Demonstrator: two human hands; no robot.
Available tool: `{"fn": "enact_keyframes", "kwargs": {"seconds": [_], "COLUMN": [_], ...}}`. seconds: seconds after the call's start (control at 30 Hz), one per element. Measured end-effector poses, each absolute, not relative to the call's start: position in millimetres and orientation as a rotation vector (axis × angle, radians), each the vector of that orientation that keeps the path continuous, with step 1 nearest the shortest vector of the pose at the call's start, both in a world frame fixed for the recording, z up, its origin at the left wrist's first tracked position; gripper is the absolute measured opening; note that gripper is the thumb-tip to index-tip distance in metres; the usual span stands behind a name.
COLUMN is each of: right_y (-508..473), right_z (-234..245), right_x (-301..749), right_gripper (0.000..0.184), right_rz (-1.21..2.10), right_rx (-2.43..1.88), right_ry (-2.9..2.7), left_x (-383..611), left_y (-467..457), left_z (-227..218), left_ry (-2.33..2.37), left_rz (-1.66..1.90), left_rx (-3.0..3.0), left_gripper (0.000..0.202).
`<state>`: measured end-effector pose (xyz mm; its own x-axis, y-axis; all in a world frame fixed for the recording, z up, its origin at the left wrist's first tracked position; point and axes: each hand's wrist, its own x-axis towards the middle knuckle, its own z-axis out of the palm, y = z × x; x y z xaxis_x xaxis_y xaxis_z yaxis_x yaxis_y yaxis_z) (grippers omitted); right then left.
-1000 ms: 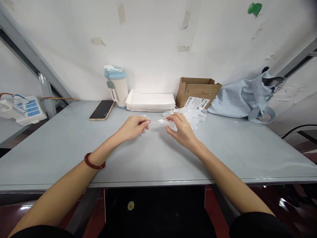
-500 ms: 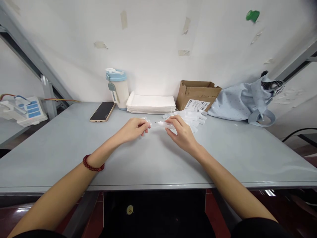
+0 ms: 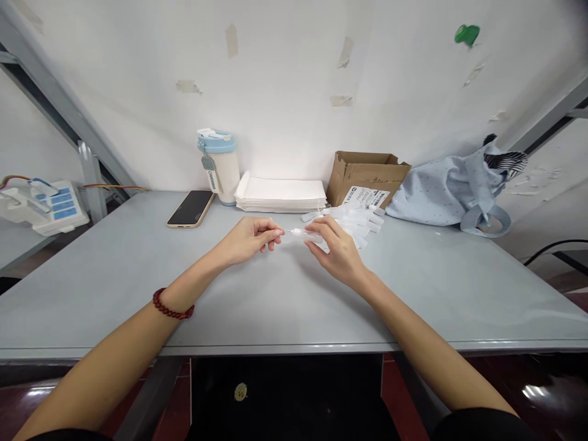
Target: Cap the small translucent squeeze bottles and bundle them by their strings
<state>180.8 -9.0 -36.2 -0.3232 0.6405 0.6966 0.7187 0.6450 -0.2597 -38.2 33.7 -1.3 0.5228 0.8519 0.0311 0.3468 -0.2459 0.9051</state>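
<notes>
My right hand holds a small translucent plastic bottle between thumb and fingers. Its white nozzle with a thin metal needle points left, over the grey table. The fingertips of my left hand are pinched together at the needle's end. Whatever they hold there is too small and hidden to name. Just beyond my right hand lies a pile of similar translucent bottles, partly covered by that hand.
Along the back stand a cream tumbler with a blue lid, a stack of white envelope-like packets and an open cardboard box. A phone lies at left. A light blue cloth bag rests at right.
The gap between my hands has narrowed: my left fingertips now meet the needle's end, where they were apart from it before. My right hand keeps its hold on the bottle.
</notes>
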Motion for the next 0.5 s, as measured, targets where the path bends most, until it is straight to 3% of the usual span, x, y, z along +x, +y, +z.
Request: {"fn": "enact_keyframes", "kwargs": {"seconds": [0.5], "right_y": [-9.9], "right_z": [-36.1], "right_x": [179.9], "right_gripper": [0.018], "right_rz": [-0.070], "right_rx": [-1.033], "right_ry": [-2.073], "left_x": [-38.1], "left_y": [32.7], "left_z": [-0.2], "left_ry": [1.014], "left_rz": [0.669], "left_rx": [1.822], "left_gripper": [0.027]}}
